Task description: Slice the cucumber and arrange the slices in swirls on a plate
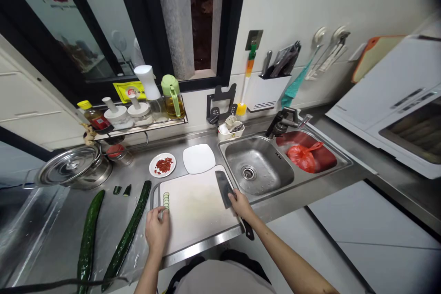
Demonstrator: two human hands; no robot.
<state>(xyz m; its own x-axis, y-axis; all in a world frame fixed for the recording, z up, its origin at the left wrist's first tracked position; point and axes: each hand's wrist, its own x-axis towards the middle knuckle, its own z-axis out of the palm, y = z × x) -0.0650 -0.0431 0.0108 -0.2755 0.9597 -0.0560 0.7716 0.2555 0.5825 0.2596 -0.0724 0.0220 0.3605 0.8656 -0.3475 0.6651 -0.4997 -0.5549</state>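
Note:
A white cutting board (pixel 196 225) lies on the counter in front of me. Near its left edge runs a short row of pale green cucumber slices (pixel 166 199). My left hand (pixel 158 229) is at the near end of that row, fingers curled and closed on the slices. At the board's right side my right hand (pixel 241 204) grips a cleaver (pixel 223 186), its dark blade flat over the board and its black handle pointing toward me. Left of the board lie two long cucumbers, one close (pixel 132 225) and one farther left (pixel 90 234), with two cut-off cucumber ends (pixel 127 190) behind them.
Behind the board are a plate of chopped red pieces (pixel 153 162) and a white square plate (pixel 199 158). A steel sink (pixel 257 165) is to the right, with a red bag (pixel 301 158) in its second basin. A lidded pot (pixel 93 174) stands left, beside a condiment rack (pixel 155 125).

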